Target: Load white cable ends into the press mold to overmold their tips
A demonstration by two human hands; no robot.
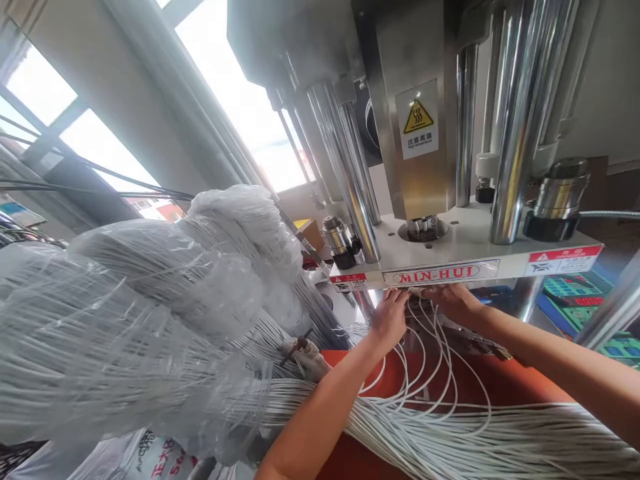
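My left hand (391, 319) reaches under the front edge of the press plate (445, 257), its fingers bent and held close together. What lies in them is hidden by the plate. To its right, my right hand (454, 301) has its fingers closed around the end of a white cable (411, 313), also partly hidden under the plate. Several thin white cables loop down from between the hands to a large cable bundle (415, 430) spread below. Above stands the press's metal head (417, 180), bearing a yellow high-temperature warning label (419, 120).
Plastic-wrapped cable bundles (165, 293) crowd the left side. Chrome posts (520, 133) rise from the plate on both sides. A red-orange surface (465, 373) lies under the cables. A green and blue panel (575, 297) is at the right. A printed white sack (160, 457) sits lower left.
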